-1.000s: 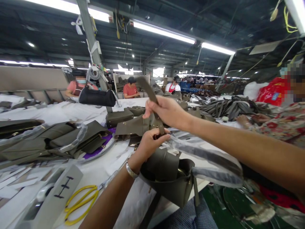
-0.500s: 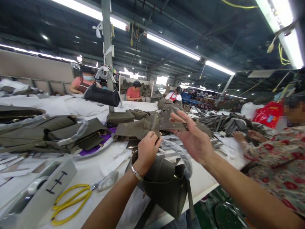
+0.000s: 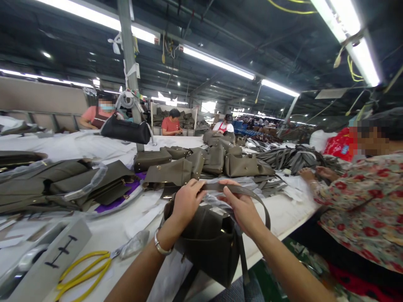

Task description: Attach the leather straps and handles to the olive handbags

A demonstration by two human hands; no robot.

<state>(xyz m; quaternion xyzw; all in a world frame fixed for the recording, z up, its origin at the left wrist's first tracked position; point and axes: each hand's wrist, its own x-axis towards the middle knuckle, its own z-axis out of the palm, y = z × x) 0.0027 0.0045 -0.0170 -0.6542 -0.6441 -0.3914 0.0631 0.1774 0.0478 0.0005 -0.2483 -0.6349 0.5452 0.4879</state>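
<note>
Stretched between my two hands is an olive-grey strap [image 3: 260, 201], its right part curving down past my wrist. My left hand [image 3: 188, 200], with a silver bangle at the wrist, pinches one stretch of it. My right hand [image 3: 241, 205] grips it a little further along, thumb on top. Below them an olive-grey handbag [image 3: 208, 251] sits at the table's near edge, partly hidden by my left hand and forearm. Another strap hangs down the bag's right side.
Yellow-handled scissors [image 3: 85, 272] with wrapped blades lie at the left beside a marked box [image 3: 64, 253]. More olive bags [image 3: 170, 172] cover the table [image 3: 285, 201] beyond. A heap of straps [image 3: 289, 161] lies right of them. A co-worker in a floral top [image 3: 368, 205] sits at the right.
My right hand, spread open behind the strap before, has come lower and closed on it. The strap now bends over in a curve. The view has shifted slightly right.
</note>
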